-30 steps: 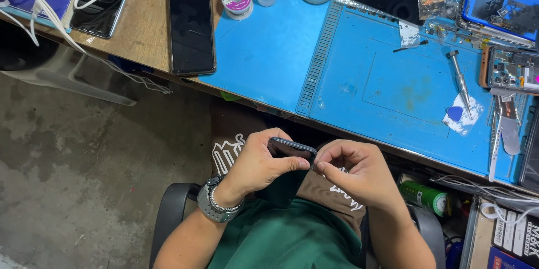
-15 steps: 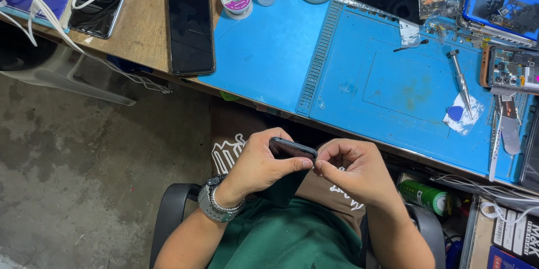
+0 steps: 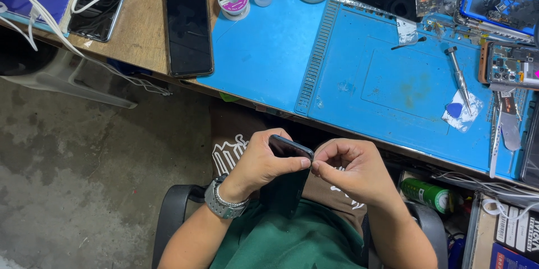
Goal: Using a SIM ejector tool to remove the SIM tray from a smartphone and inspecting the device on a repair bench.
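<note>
Two hands meet low in the middle of the frame, over the lap and just below the near edge of the bench. The left hand point(image 3: 259, 163), a grey metal watch point(image 3: 223, 200) on its wrist, wraps around a dark phone point(image 3: 287, 175) with fingers curled over its back and thumb pressed along the upper edge. The phone stands on end, its long axis running from the top edge near the thumb down toward the green shirt point(image 3: 292, 241), tilted slightly to lower left, top end pointing at the bench. The right hand point(image 3: 349, 169) is curled loosely, thumb and forefinger pinched together at the phone's upper right corner; whether they grip anything small cannot be told. Above, a blue work mat point(image 3: 393, 78) carries a screwdriver point(image 3: 459, 78), and another black phone point(image 3: 188, 30) lies flat at upper left.
</note>
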